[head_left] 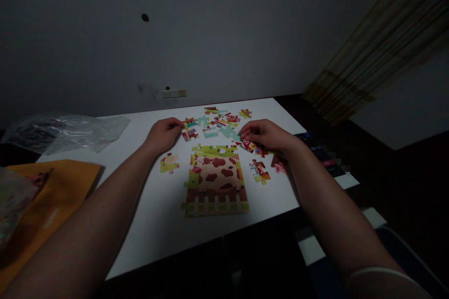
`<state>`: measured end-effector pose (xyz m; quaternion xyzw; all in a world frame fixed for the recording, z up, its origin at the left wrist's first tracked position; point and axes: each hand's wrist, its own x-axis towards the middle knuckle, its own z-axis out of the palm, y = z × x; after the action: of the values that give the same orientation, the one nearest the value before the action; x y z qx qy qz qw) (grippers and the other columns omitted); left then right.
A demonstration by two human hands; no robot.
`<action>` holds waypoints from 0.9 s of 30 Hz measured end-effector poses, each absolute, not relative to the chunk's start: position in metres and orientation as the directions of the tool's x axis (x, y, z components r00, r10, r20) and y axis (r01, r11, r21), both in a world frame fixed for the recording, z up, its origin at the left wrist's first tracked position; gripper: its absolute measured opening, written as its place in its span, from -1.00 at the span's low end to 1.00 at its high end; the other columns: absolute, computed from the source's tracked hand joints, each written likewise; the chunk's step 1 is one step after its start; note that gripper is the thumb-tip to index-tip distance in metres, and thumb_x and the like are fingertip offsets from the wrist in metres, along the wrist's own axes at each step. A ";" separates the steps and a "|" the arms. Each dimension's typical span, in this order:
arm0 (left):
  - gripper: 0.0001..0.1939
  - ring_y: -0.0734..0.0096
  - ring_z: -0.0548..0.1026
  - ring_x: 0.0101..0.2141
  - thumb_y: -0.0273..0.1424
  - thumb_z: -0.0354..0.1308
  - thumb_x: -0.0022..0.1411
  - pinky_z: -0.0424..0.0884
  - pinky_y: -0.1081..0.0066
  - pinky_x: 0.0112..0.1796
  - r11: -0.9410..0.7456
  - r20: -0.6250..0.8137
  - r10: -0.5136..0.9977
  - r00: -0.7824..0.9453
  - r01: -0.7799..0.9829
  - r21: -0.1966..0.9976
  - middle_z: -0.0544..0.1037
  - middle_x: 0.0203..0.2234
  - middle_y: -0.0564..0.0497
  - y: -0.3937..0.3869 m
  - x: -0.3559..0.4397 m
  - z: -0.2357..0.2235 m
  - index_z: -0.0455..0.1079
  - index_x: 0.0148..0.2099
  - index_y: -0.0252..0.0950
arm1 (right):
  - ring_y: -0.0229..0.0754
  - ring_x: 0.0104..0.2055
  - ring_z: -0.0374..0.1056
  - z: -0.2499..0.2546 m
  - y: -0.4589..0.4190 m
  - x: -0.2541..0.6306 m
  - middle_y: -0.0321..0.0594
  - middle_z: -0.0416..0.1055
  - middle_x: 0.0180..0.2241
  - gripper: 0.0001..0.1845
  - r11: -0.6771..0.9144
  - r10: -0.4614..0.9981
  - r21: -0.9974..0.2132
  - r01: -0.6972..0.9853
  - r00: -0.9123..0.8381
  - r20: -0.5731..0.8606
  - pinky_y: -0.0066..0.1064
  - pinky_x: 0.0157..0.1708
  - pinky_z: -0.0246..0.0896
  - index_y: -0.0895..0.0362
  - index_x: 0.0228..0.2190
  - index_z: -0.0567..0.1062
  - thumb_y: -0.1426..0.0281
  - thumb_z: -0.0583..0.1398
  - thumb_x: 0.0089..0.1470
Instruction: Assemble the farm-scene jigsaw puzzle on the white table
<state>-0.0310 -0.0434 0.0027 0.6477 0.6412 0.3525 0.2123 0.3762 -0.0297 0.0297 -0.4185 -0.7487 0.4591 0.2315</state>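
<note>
Between the fingertips of the left hand (164,136) and the right hand (267,136), loose puzzle pieces (211,133) lie scattered on the white table (147,224). The left thumb and forefinger sit close together at the edge of the nearest pieces; I cannot tell whether they grip one. The right fingers are bent and narrow, their tips by a teal piece (229,133) and a red barn piece (247,144), and again a grip cannot be told. Nearer the wearer than both sets of fingers, and midway between them, lies the joined cow section (218,175), flat and touched by neither hand. A yellow-green piece (170,164) rests just on the near side of the left fingers, and a piece with a figure (260,170) on the near side of the right ones. Well left of the left fingers lies a clear plastic bag (101,131).
</note>
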 end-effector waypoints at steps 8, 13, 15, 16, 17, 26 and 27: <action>-0.69 0.03 0.64 -0.17 -0.14 0.23 0.18 0.49 0.14 -0.04 -0.094 0.186 0.981 -0.061 0.689 0.718 0.77 -0.21 -0.10 -0.043 -0.031 0.002 0.69 -0.17 -0.18 | -0.03 -0.12 0.60 0.030 -0.030 0.376 -0.14 0.70 -0.18 -0.74 0.218 0.848 -0.872 0.439 -0.528 -0.054 -0.17 -0.08 0.56 -0.02 -0.17 0.71 0.17 0.47 0.12; -0.67 0.04 0.64 -0.18 -0.14 0.21 0.18 0.49 0.16 -0.05 -0.102 0.199 0.978 -0.059 0.698 0.709 0.76 -0.22 -0.10 -0.043 -0.032 0.002 0.69 -0.17 -0.19 | -0.04 -0.14 0.60 0.029 -0.031 0.376 -0.13 0.68 -0.20 -0.74 0.223 0.837 -0.881 0.417 -0.545 -0.046 -0.19 -0.11 0.55 0.00 -0.16 0.70 0.20 0.47 0.13; -0.67 0.04 0.64 -0.18 -0.14 0.22 0.19 0.49 0.16 -0.05 -0.100 0.194 0.979 -0.057 0.699 0.709 0.77 -0.21 -0.10 -0.043 -0.032 0.003 0.69 -0.16 -0.19 | -0.02 -0.14 0.59 0.028 -0.029 0.378 -0.12 0.68 -0.17 -0.72 0.215 0.873 -0.884 0.416 -0.487 -0.016 -0.20 -0.15 0.55 -0.01 -0.11 0.69 0.19 0.45 0.15; -0.67 0.04 0.64 -0.18 -0.14 0.22 0.19 0.49 0.16 -0.05 -0.097 0.189 0.980 -0.056 0.699 0.708 0.77 -0.21 -0.10 -0.043 -0.032 0.003 0.69 -0.16 -0.20 | -0.02 -0.14 0.59 0.027 -0.026 0.381 -0.11 0.68 -0.14 -0.71 0.218 0.904 -0.882 0.418 -0.428 0.021 -0.20 -0.18 0.55 -0.02 -0.08 0.69 0.18 0.44 0.17; -0.67 0.04 0.64 -0.18 -0.14 0.22 0.19 0.49 0.16 -0.05 -0.093 0.186 0.981 -0.057 0.701 0.707 0.77 -0.21 -0.11 -0.043 -0.032 0.003 0.69 -0.15 -0.20 | -0.01 -0.13 0.58 0.026 -0.023 0.384 -0.11 0.67 -0.11 -0.69 0.227 0.934 -0.876 0.426 -0.351 0.071 -0.20 -0.20 0.55 -0.04 -0.05 0.67 0.16 0.43 0.20; -0.66 0.01 0.64 -0.17 -0.15 0.22 0.19 0.51 0.12 -0.03 -0.088 0.185 0.981 -0.060 0.715 0.694 0.77 -0.20 -0.12 -0.043 -0.032 0.003 0.71 -0.14 -0.21 | 0.03 -0.20 0.58 0.015 0.000 0.422 -0.02 0.69 -0.13 -0.81 0.214 0.974 -0.628 0.748 -0.119 0.191 -0.12 -0.13 0.48 0.04 -0.09 0.68 0.26 0.34 0.31; -0.66 0.01 0.64 -0.18 -0.15 0.23 0.19 0.51 0.11 -0.04 -0.088 0.186 0.981 -0.058 0.718 0.691 0.77 -0.20 -0.12 -0.043 -0.032 0.004 0.71 -0.14 -0.21 | 0.02 -0.22 0.58 0.014 0.000 0.422 -0.02 0.69 -0.16 -0.79 0.209 0.977 -0.608 0.766 -0.139 0.161 -0.13 -0.14 0.46 0.05 -0.08 0.69 0.28 0.34 0.30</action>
<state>-0.0317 -0.0426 0.0036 0.6575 0.6459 0.3346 0.1965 0.4220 -0.0004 0.0143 -0.5977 -0.7290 0.1952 0.2706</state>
